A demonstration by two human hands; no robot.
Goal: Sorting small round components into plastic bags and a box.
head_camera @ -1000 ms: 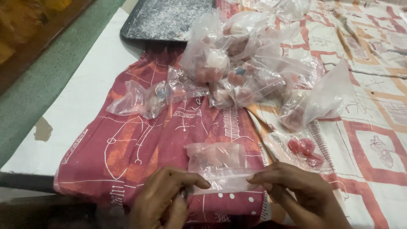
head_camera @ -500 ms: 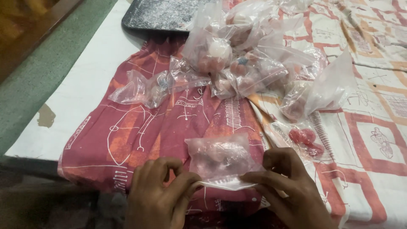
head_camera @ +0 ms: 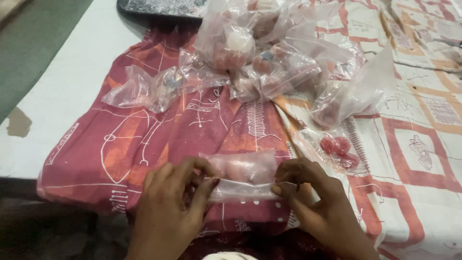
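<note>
Hands first: I am watching my left hand (head_camera: pixel 171 209) and my right hand (head_camera: pixel 315 207) working at the near edge of the table, both pinching the same small clear plastic bag with pale pinkish round pieces inside (head_camera: pixel 243 175). Left fingers are curling closed over the bag's left end, thumb pressing against the plastic; right fingertips are closing on its right end along the lower strip. Each hand is gripping tightly, with nothing else in it. I am seeing the bag held flat and stretched between the two hands, lying just above the dark red patterned cloth with white line drawings (head_camera: pixel 144 144), near the middle of the view.

Just to the right and a little farther, another small clear bag holding bright red round sweets (head_camera: pixel 337 147) is lying on the white and orange patterned cloth (head_camera: pixel 423 159), close to my right hand but apart from it.

Farther still, a loose heap of clear plastic bags filled with reddish and whitish round pieces (head_camera: pixel 269 58) is sitting across the middle, one crumpled clear bag (head_camera: pixel 144 89) trailing off to the left on the red cloth.

At the far edge, a dark speckled flat tray (head_camera: pixel 159 7) is resting on the white tabletop (head_camera: pixel 57 86), partly behind the heap.
</note>
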